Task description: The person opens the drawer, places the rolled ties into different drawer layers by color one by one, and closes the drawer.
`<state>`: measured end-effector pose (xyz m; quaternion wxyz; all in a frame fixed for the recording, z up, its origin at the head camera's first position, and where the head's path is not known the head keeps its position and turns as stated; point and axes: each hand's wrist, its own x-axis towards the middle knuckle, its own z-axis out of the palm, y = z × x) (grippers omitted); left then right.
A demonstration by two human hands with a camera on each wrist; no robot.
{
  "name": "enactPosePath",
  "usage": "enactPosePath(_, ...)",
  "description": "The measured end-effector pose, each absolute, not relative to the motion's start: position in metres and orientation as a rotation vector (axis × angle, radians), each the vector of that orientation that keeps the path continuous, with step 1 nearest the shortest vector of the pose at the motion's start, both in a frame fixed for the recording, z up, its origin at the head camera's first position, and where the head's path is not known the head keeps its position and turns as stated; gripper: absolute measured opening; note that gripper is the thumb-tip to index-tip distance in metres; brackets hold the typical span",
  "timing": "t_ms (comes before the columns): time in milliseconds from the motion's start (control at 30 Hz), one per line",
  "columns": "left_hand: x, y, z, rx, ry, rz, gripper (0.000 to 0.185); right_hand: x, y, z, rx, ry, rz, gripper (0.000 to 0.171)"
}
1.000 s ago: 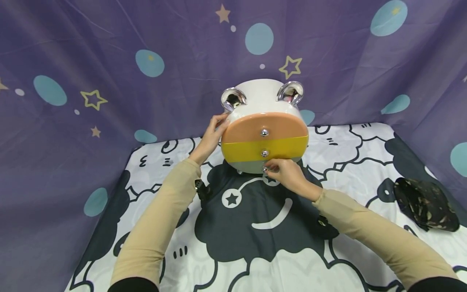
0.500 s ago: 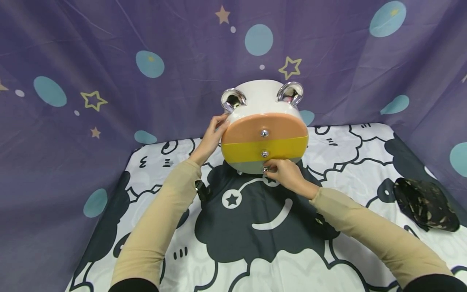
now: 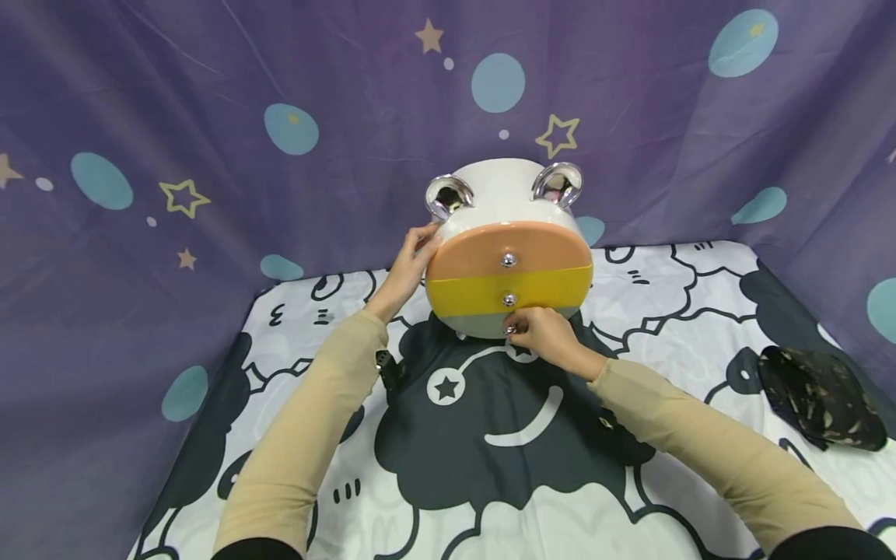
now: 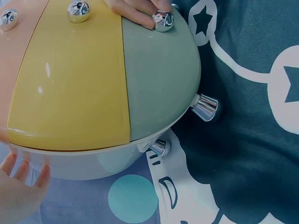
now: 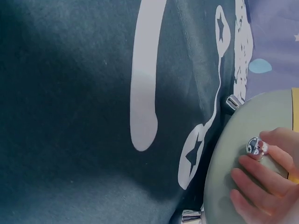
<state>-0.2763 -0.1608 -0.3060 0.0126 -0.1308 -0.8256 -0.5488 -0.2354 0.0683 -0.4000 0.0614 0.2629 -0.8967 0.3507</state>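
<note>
On the sheep-print cloth (image 3: 630, 295), drawer box (image 3: 507, 233) steadied by flat left hand (image 3: 409, 268), right hand (image 3: 542, 334) pinching bottom knob (image 3: 510, 330), camouflage cap (image 3: 819, 397) well right.

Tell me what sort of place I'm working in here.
Probably a staged tabletop set, not a lived-in room: a purple star-printed backdrop hangs behind, a cartoon sheep cloth covers the surface, and a toy-like drawer box stands on it.
</note>
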Motion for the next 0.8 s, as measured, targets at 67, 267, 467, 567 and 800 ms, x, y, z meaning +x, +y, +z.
enactPosePath(67, -0.2762, -0.1610, -0.3061, -0.409, -2.578, -1.709, 0.044, -0.2350, 0.0673, -0.4000, 0.789, -2.713, 1.048, 0.011)
enactPosePath(267, -0.2744, -0.1602, -0.3062, -0.409, -2.556, -1.707, 0.042, -0.2345, 0.0646, -0.4056, 0.775, -2.658, 0.903, 0.009)
enactPosePath(467, -0.2731, -0.1594, -0.3093, -0.398, -2.575, -1.708, 0.042, -0.2321, 0.0624, -0.4096, 0.756, -2.648, 0.805, 0.010)
enactPosePath(567, -0.2745, -0.1599, -0.3080, -0.399, -2.571, -1.702, 0.042, -0.2333, 0.0612, -0.4076, 0.742, -2.649, 0.812, 0.010)
enactPosePath(800, -0.2763, -0.1603, -0.3054, -0.389, -2.581, -1.693, 0.043, -0.2345, 0.0598, -0.4050, 0.741, -2.637, 0.794, 0.008)
